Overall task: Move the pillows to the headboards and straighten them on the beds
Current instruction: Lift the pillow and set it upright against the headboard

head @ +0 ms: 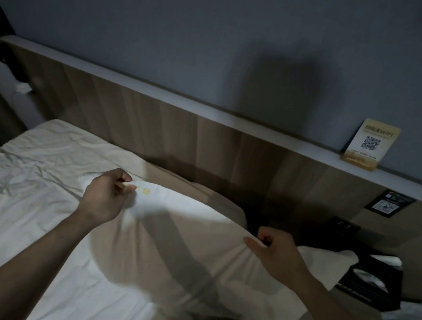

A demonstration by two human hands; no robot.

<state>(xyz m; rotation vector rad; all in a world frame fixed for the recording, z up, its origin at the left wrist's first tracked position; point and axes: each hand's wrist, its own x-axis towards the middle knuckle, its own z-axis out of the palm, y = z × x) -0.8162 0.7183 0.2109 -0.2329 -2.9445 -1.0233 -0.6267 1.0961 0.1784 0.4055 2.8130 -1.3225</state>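
Fingers of your left hand (104, 198) pinch the pillow's far corner at 10 o'clock; your right hand (277, 249) is clenched on the pillow's edge at 3 o'clock. Largest, the bed (18, 213) with its creased white sheet fills 8 o'clock. Beyond it the wooden headboard (180, 138) runs across 12 o'clock. Your white pillow (178, 242) lies at centre, near the headboard, overhanging the bed's right side. At 4 o'clock a black tissue box (375, 280) holds white tissue. At 2 o'clock a QR card (371, 144) stands on the ledge.
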